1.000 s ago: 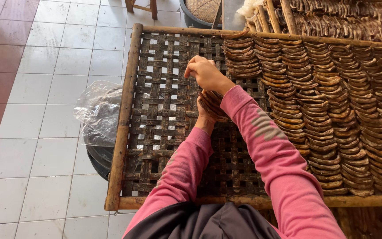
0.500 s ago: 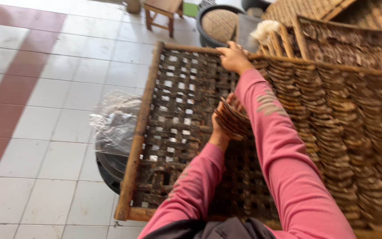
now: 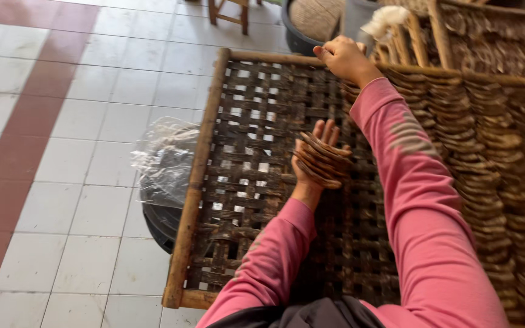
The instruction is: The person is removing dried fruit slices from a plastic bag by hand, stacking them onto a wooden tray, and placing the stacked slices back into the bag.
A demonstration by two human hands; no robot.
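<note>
Stack of brown slices [image 3: 322, 159]: thin, curved, dark-brown pieces, fanned against the palm of the left hand [image 3: 315, 164], over the middle of the woven rack [image 3: 247, 182]. Left fingers stand up behind the stack, slightly spread, the thumb side cupping it from below. Pink sleeve [image 3: 274, 255] runs back to the bottom edge.

Right hand [image 3: 343, 58] reaches to the far rail of the rack, fingers curled in narrow at the top of the nearest row; whether they pinch a slice I cannot tell (knuckles hide the tips).

Rows of laid slices [image 3: 487, 158] fill the right half of the rack, overlapping like scales; the left half is bare lattice. Frame is pale bamboo poles, dark strips woven between.

Beside the rack on the left: a black tub [image 3: 162, 222] lined with crumpled clear plastic [image 3: 164, 159], on a white tiled floor [image 3: 80, 121] with red bands. Beyond the far rail, a dark basin [image 3: 299, 30] and wooden stool legs [image 3: 229, 13].
</note>
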